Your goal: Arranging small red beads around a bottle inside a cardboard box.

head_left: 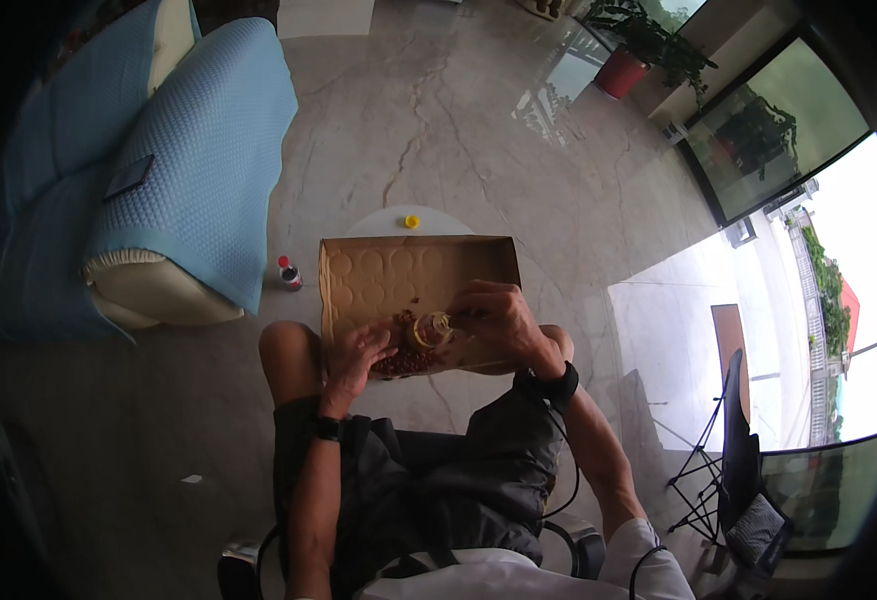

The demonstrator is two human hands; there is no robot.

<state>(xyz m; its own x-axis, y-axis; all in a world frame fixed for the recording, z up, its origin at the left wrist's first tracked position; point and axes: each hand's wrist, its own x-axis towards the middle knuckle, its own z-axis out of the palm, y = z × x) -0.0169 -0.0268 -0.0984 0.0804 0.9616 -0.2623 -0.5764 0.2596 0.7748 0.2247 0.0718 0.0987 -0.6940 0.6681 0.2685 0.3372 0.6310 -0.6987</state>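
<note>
A shallow brown cardboard box (369,288) rests at my knees, with round marks pressed into its floor. Small dark red bean-like pieces (404,362) are heaped along its near side. Among them is a clear bottle (431,330) with a yellowish band, tilted. My left hand (359,352) lies over the left edge of the heap, fingers stretched out and apart, close to the bottle. Beside the bottle's right end, my right hand (499,316) has its fingers drawn together; what they pinch, if anything, is too small to make out.
Beyond the box, a yellow cap (412,222) sits on a white round surface (449,222). A small red-capped bottle (290,274) stands on the floor at left, near a blue-covered sofa (199,150). A folding chair (739,460) is at right.
</note>
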